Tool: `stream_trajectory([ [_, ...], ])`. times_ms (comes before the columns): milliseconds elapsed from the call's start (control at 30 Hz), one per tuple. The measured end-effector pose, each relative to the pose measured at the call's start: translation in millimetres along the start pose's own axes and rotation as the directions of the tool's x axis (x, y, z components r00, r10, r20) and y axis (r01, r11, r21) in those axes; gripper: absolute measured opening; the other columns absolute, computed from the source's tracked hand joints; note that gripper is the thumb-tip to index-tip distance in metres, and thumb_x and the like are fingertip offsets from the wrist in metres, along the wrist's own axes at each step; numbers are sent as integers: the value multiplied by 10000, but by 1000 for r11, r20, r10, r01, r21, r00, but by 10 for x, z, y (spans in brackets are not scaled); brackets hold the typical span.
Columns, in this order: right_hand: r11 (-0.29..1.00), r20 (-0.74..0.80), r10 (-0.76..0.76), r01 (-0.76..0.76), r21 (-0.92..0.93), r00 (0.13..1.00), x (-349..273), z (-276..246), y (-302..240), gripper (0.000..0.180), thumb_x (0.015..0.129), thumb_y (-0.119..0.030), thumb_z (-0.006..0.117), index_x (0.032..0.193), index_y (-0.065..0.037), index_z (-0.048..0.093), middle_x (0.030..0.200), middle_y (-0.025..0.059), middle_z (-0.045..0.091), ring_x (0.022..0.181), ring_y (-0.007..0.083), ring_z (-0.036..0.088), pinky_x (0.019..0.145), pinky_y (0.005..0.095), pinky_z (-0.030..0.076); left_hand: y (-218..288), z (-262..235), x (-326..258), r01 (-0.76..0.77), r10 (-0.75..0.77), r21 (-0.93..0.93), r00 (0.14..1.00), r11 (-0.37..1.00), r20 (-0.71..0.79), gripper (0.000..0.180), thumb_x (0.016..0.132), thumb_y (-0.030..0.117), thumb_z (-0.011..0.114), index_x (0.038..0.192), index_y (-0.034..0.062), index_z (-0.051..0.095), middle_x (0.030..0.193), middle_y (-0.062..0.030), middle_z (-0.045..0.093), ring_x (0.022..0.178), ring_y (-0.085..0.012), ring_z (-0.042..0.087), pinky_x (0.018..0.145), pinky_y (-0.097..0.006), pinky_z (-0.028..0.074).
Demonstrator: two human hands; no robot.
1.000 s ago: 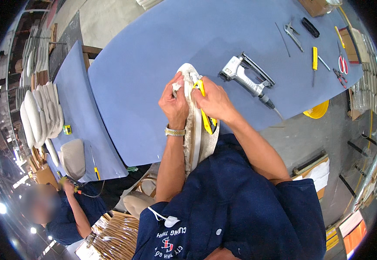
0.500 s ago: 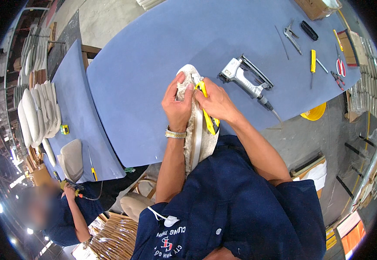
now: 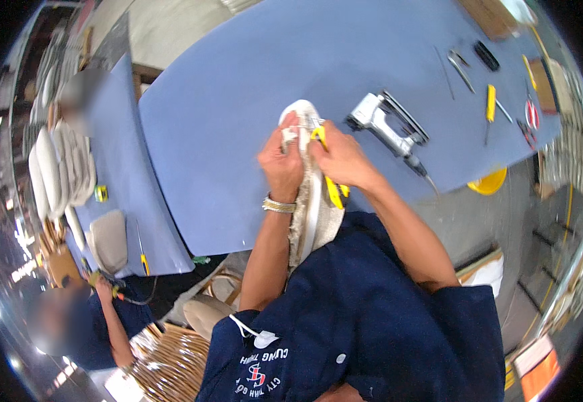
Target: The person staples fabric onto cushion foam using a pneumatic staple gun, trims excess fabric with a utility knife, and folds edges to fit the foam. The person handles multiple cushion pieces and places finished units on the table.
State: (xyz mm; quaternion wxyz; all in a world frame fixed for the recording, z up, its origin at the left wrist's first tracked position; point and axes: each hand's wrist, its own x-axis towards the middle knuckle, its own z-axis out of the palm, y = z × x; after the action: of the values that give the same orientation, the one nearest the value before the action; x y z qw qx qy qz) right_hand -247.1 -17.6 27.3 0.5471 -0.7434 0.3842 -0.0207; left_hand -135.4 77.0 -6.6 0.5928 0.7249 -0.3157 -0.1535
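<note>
In the head view, your left hand (image 3: 282,166) pinches pale loose material (image 3: 290,135) at the far end of the padded piece (image 3: 326,224), which runs from over the blue table (image 3: 217,127) to your torso. Your right hand (image 3: 339,157) grips a yellow tool (image 3: 333,191). Your left hand has just blurred with motion, so work there seems ongoing.

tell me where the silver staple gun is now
In the head view, the silver staple gun lies on the blue table, just right of the person's right hand.
</note>
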Motion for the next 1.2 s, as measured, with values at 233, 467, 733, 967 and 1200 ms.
stream_trajectory([
  [233,964,219,-75,15,265,973,84,-137,201,355,1040,-171,504,1344,11,526,1014,53,641,926,135,594,799,314,502,-201,148,-94,16,-16,1,999,1000,-41,408,847,101,718,1254,79,715,1255,-151,715,1186,-285,683,1026,-381,532],
  [467,987,204,-70,38,157,976,-85,-111,107,242,1039,-166,484,1207,8,500,844,99,587,682,164,585,606,330,481,-72,136,-77,-2,4,30,996,1000,-86,279,858,47,646,1117,22,747,1215,-158,727,1171,-312,687,1005,-388,554],
  [733,987,267,-73,32,156,961,-160,-77,257,366,1035,-126,481,1377,2,457,868,80,576,663,145,566,594,304,475,-12,94,-103,31,-28,41,997,999,-73,287,865,55,635,1129,37,747,1208,-142,734,1138,-311,702,978,-388,563],
  [967,908,151,-137,64,414,979,-230,86,343,245,1036,-139,519,1234,-5,572,998,91,646,918,201,616,790,368,507,-546,283,-127,14,-14,-19,1000,1000,0,344,888,26,626,1217,41,724,1166,-175,745,1039,-273,721,908,-385,566],
  [1200,964,22,-9,2,267,1000,-334,-224,105,283,944,-253,666,1038,-10,556,818,153,686,808,292,706,724,410,534,48,-106,81,264,-277,-255,961,930,-17,222,1024,164,650,1157,34,771,1022,-33,764,830,-47,636,707,-233,531],
])
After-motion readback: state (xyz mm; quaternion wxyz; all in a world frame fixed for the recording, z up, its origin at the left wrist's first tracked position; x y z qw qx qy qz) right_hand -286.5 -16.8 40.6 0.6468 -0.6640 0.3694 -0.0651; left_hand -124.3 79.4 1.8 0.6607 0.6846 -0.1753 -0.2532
